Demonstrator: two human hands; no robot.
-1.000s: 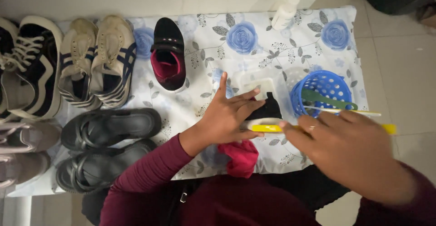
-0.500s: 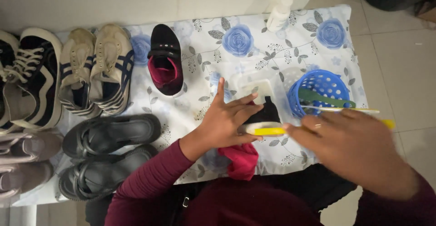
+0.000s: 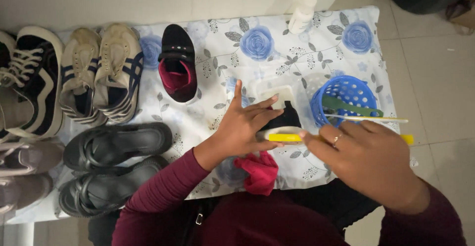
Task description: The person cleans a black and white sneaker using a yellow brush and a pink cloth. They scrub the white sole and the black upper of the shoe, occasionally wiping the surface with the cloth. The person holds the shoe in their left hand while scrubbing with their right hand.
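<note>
My left hand (image 3: pixel 241 127) grips a small black shoe (image 3: pixel 286 122) with a white sole, sole edge turned toward me. My right hand (image 3: pixel 368 159) holds a yellow-handled brush (image 3: pixel 286 137) against that sole; the handle's far end sticks out at the right. A red cloth (image 3: pixel 257 172) lies under my left wrist. The matching small black shoe with red lining (image 3: pixel 177 64) rests on the floral cloth (image 3: pixel 217 43) further left.
A blue basket (image 3: pixel 354 89) holds a green tool and a thin stick. A white bottle (image 3: pixel 302 14) stands at the cloth's far edge. Beige sneakers (image 3: pixel 99 73), black sandals (image 3: pixel 111 164) and black-and-white sneakers (image 3: pixel 29 78) line the left side.
Both hands keep their hold on the shoe and brush. My right hand and the brush have shifted only slightly along the sole.
</note>
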